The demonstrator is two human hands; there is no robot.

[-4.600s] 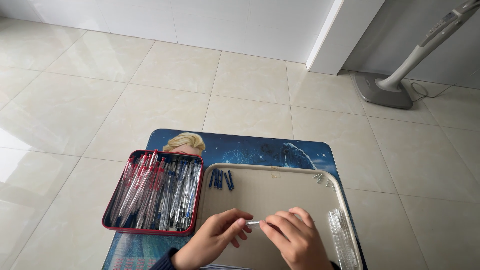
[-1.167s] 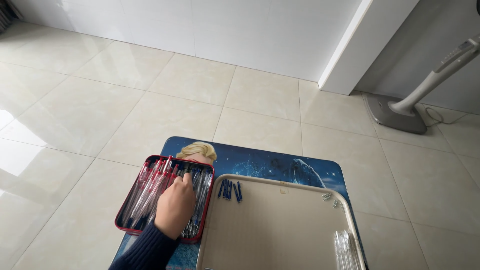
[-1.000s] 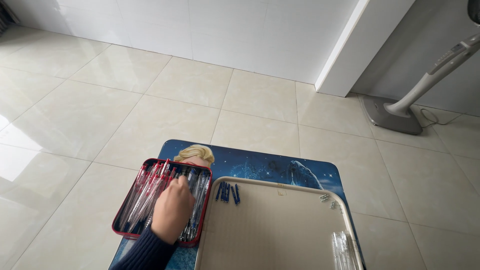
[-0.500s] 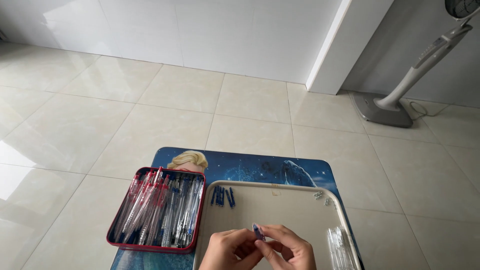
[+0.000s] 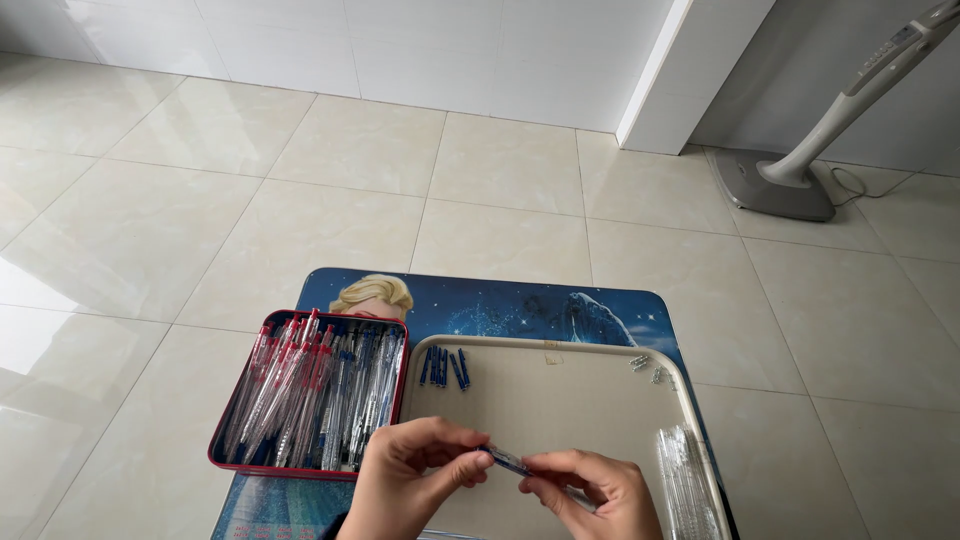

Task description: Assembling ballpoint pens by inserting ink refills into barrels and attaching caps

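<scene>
Pen [image 5: 508, 462] pinched between left hand [image 5: 405, 480] and right hand [image 5: 592, 492] (red tin [image 5: 240, 440] full of pens, beige tray [image 5: 560, 400] below).

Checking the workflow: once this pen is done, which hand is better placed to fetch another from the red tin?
Probably the left hand: it sits right beside the red tin of pens. The right hand is farther off, over the beige tray. Both currently hold the pen.
</scene>
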